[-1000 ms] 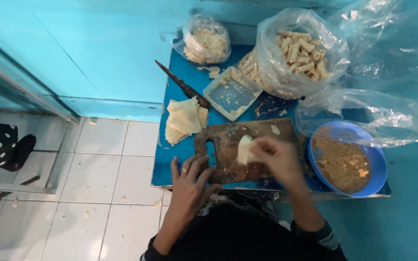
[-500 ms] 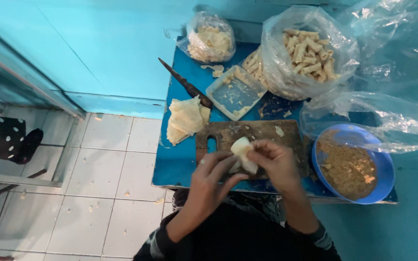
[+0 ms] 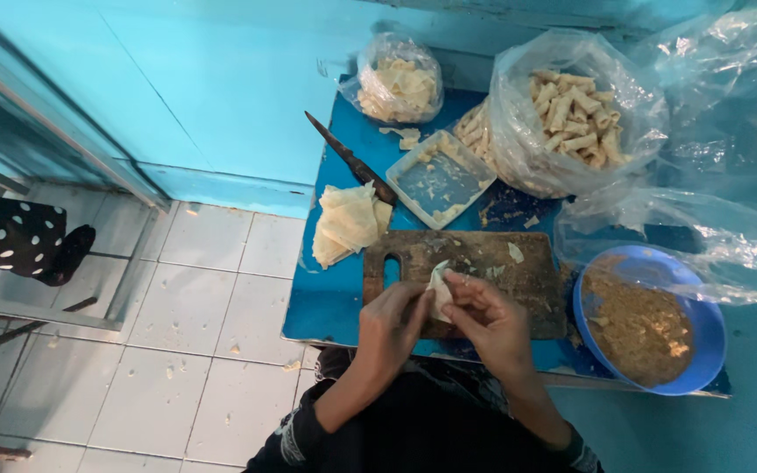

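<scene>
Your left hand [image 3: 396,320] and right hand [image 3: 488,320] meet over the near edge of the board [image 3: 519,280], and both close their fingers round one pale wrapper [image 3: 438,289], pinched between them just above the wood. The board lies on the blue worktop [image 3: 330,302]. Just left of it sits a stack of wrappers [image 3: 348,223], with a knife [image 3: 348,158] lying slantwise behind the stack, its handle touching the stack's far corner. Behind the board stands a shallow tray [image 3: 440,180]. To your right, a blue bowl [image 3: 711,337] of brown filling sits close beside the board. At the back, a large bag [image 3: 571,114] holds finished rolls, and a smaller bag [image 3: 396,83] holds pale pieces.
</scene>
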`<action>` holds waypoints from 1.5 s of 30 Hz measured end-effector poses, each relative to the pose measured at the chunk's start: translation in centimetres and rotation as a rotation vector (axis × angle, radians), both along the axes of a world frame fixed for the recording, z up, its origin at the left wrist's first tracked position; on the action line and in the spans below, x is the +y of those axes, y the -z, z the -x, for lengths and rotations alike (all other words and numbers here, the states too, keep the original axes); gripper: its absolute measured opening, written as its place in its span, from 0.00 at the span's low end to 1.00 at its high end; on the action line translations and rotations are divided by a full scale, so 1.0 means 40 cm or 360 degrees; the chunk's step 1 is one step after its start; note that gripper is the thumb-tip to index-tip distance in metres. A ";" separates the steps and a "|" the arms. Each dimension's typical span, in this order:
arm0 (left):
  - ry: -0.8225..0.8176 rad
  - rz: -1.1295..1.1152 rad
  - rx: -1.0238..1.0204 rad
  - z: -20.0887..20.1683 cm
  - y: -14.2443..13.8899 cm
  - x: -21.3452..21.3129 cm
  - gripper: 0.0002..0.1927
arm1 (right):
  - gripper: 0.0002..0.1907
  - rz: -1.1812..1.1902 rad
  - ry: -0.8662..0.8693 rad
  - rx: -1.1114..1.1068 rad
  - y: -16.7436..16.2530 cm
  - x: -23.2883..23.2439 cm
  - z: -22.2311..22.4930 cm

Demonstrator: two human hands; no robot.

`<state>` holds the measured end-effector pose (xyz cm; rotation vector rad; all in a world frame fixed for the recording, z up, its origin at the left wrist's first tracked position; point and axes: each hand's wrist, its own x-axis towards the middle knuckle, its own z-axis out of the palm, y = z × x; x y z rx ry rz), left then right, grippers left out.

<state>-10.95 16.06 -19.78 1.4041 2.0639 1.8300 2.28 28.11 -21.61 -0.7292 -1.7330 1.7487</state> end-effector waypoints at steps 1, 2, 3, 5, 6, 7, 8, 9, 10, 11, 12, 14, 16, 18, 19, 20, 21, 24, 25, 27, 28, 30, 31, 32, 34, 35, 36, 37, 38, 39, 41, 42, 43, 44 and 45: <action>0.0020 0.0035 -0.0104 0.004 0.000 -0.002 0.06 | 0.25 0.0009 -0.0034 0.0050 -0.002 0.001 -0.001; 0.0041 0.0070 -0.0208 0.008 0.000 -0.005 0.07 | 0.25 0.0018 -0.0067 0.0099 -0.006 0.007 -0.003; 0.0063 0.0106 -0.0315 0.012 0.000 -0.009 0.07 | 0.24 0.0029 -0.0099 0.0146 -0.013 0.013 -0.008; 0.0099 0.0106 -0.0618 0.035 0.001 -0.029 0.06 | 0.24 0.0145 0.0073 0.0063 -0.033 0.029 -0.018; 0.0114 0.0105 -0.0773 0.050 0.001 -0.045 0.06 | 0.24 0.0205 0.0156 0.0016 -0.046 0.037 -0.023; 0.0109 0.0053 -0.0882 0.068 0.002 -0.065 0.06 | 0.23 0.0256 0.0141 0.0150 -0.061 0.046 -0.026; 0.0106 0.0000 -0.0988 0.090 0.003 -0.084 0.06 | 0.23 0.0306 0.0129 0.0287 -0.078 0.054 -0.026; 0.0104 -0.0051 -0.1096 0.109 0.002 -0.103 0.06 | 0.22 0.0358 0.0117 0.0422 -0.093 0.054 -0.022; 0.0056 -0.0116 -0.1149 0.125 0.002 -0.120 0.06 | 0.20 0.0042 0.0276 0.0236 -0.106 0.046 -0.017; 0.0010 -0.0177 -0.1203 0.139 0.000 -0.133 0.06 | 0.19 -0.0271 0.0434 0.0045 -0.118 0.028 -0.013; -0.0036 -0.0235 -0.1257 0.149 -0.002 -0.146 0.06 | 0.17 -0.0584 0.0589 -0.0152 -0.129 0.008 -0.008; -0.0032 -0.0252 -0.1301 0.167 -0.010 -0.172 0.07 | 0.14 -0.1518 0.0260 -0.0323 -0.153 -0.022 0.007; -0.0015 -0.0278 -0.1354 0.178 -0.019 -0.188 0.07 | 0.13 -0.2030 -0.0008 -0.0389 -0.169 -0.048 0.030; 0.0012 -0.0307 -0.1429 0.186 -0.027 -0.198 0.07 | 0.15 -0.2127 -0.0169 -0.0367 -0.180 -0.067 0.054; 0.0033 -0.0322 -0.1513 0.189 -0.029 -0.200 0.07 | 0.15 -0.2095 -0.0163 -0.0407 -0.189 -0.067 0.053; 0.0050 -0.0339 -0.1598 0.190 -0.031 -0.203 0.07 | 0.15 -0.2064 -0.0162 -0.0447 -0.199 -0.066 0.050; 0.0064 -0.0353 -0.1682 0.188 -0.031 -0.205 0.08 | 0.15 -0.2028 -0.0163 -0.0486 -0.207 -0.062 0.044; 0.0217 -0.0498 -0.1942 0.181 -0.029 -0.209 0.06 | 0.14 -0.1790 -0.0279 -0.0329 -0.230 -0.053 0.033; 0.0290 -0.0564 -0.1939 0.173 -0.029 -0.206 0.06 | 0.14 -0.1627 -0.0199 -0.0345 -0.234 -0.059 0.032; 0.0433 -0.0700 -0.1928 0.155 -0.032 -0.195 0.08 | 0.14 -0.1301 -0.0048 -0.0371 -0.240 -0.073 0.035; 0.0455 -0.0658 -0.1926 0.145 -0.037 -0.190 0.07 | 0.16 -0.1009 -0.0084 -0.0261 -0.241 -0.082 0.041; 0.0497 -0.0571 -0.1920 0.123 -0.052 -0.186 0.05 | 0.22 -0.0418 -0.0154 -0.0041 -0.236 -0.107 0.060; 0.0500 -0.0517 -0.1795 0.112 -0.061 -0.185 0.05 | 0.27 -0.0280 -0.0263 0.0066 -0.233 -0.118 0.072; 0.0502 -0.0463 -0.1670 0.102 -0.069 -0.184 0.05 | 0.33 -0.0140 -0.0370 0.0171 -0.230 -0.125 0.084; 0.0501 -0.0412 -0.1420 0.088 -0.081 -0.184 0.04 | 0.37 0.0047 -0.0379 0.0217 -0.227 -0.133 0.092; 0.0497 -0.0416 -0.1293 0.082 -0.084 -0.187 0.03 | 0.35 0.0091 -0.0284 0.0158 -0.225 -0.135 0.099; 0.0489 -0.0422 -0.1168 0.079 -0.084 -0.191 0.03 | 0.33 0.0137 -0.0195 0.0097 -0.222 -0.137 0.103; 0.0520 -0.0420 -0.1242 0.082 -0.083 -0.195 0.04 | 0.31 0.0126 -0.0232 0.0125 -0.221 -0.137 0.104; 0.0548 -0.0420 -0.1316 0.087 -0.080 -0.197 0.05 | 0.30 0.0114 -0.0273 0.0151 -0.221 -0.136 0.104; 0.0571 -0.0420 -0.1393 0.092 -0.080 -0.200 0.07 | 0.29 0.0105 -0.0318 0.0174 -0.221 -0.137 0.103; 0.0549 -0.0441 -0.1543 0.104 -0.088 -0.204 0.08 | 0.28 -0.0001 -0.0388 0.0141 -0.224 -0.137 0.097; 0.0542 -0.0453 -0.1616 0.107 -0.098 -0.205 0.09 | 0.28 -0.0058 -0.0419 0.0127 -0.227 -0.140 0.091; 0.0534 -0.0492 -0.1630 0.109 -0.115 -0.207 0.11 | 0.27 -0.0069 -0.0399 0.0139 -0.232 -0.139 0.088; 0.0529 -0.0531 -0.1642 0.111 -0.137 -0.209 0.14 | 0.26 -0.0082 -0.0376 0.0153 -0.238 -0.139 0.084; 0.0523 -0.0570 -0.1656 0.112 -0.163 -0.214 0.16 | 0.24 -0.0094 -0.0353 0.0166 -0.245 -0.139 0.079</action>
